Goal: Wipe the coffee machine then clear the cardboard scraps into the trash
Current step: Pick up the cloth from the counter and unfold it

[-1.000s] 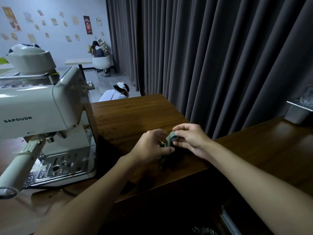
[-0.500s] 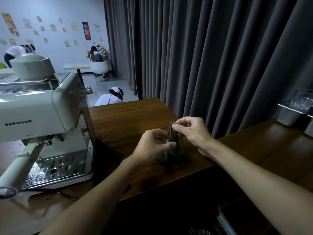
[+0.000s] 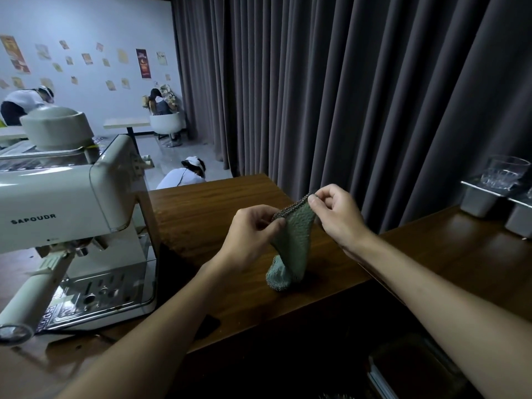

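Dark wooden bench [image 3: 201, 214] before grey curtains [image 3: 345, 96]. Cream coffee machine [image 3: 57, 208] at the bench's left end (SAPOUDR on its front). Left hand [image 3: 250, 234] and right hand [image 3: 336, 217] each pinch a top corner of the green cloth [image 3: 290, 243]; its lower end rests near the bench's front edge.

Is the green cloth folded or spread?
Partly spread: left hand and right hand pinch the top edge of the green textured cloth, its lower end bunched on the brown wooden counter.
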